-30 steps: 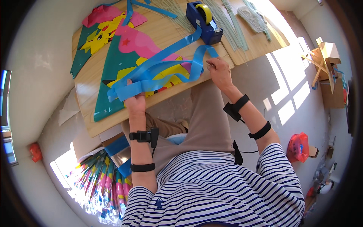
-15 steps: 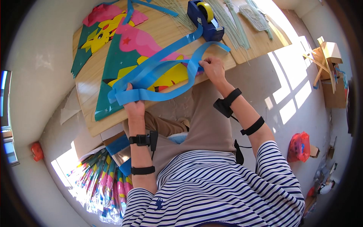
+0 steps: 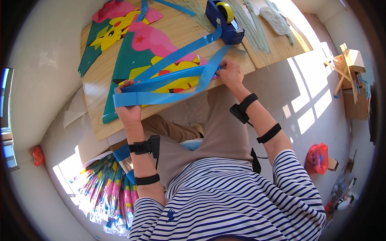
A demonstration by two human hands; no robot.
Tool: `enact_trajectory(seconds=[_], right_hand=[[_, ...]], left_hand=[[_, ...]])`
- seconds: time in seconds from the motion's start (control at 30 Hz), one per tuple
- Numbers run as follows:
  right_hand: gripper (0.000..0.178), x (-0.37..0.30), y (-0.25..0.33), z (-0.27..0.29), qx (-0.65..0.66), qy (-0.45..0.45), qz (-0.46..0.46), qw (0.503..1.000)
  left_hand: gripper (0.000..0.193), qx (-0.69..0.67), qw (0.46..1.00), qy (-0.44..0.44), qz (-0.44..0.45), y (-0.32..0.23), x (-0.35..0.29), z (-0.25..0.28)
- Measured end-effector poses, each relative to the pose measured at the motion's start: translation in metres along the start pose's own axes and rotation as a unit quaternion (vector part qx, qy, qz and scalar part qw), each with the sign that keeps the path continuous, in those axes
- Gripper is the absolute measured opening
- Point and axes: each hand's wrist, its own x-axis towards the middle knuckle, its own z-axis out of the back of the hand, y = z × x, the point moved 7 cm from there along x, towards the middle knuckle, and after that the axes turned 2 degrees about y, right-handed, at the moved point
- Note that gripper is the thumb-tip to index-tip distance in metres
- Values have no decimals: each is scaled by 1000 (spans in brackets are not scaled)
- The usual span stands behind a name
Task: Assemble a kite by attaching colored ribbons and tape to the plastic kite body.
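My left hand (image 3: 129,103) holds a looped end of a long blue ribbon (image 3: 161,97), its fingers inside the fold. The ribbon runs in several strands toward my right hand (image 3: 230,75), which pinches it at the table's near edge. One strand arcs up past the right hand, and another reaches the blue tape dispenser (image 3: 226,24), which carries a yellow roll (image 3: 226,12). Under the ribbon lies a triangular printed sheet (image 3: 120,76) in green, pink and yellow, partly hidden by the strands and my hands.
A second printed sheet (image 3: 107,39) lies at the far left of the wooden table (image 3: 95,90). Thin pale rods (image 3: 257,34) and a clear plastic tray (image 3: 274,20) sit at the far right. Wrapped colourful packs (image 3: 105,188) are piled on the floor at left, a red bag (image 3: 317,158) at right.
My left hand has moved left, away from the right, and the ribbon strands between them are straighter. The right hand has shifted slightly right and nearer.
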Motion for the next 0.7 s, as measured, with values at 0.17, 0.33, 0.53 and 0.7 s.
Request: enact_trajectory(seconds=[0.17,0.33,0.53,0.7], right_hand=[[29,1,0,0,-17,-1,3,1000],[29,3,-1,1,-17,11,-8,1000],[29,9,-10,-2,-1,22,0,1000],[27,14,-16,-8,8,30,5,1000]], left_hand=[[19,-131,990,60,0,-82,32,25],[20,-122,990,57,-48,-205,70,71],[29,210,934,-214,-194,-350,78,151],[25,275,920,-259,-108,-433,35,208]])
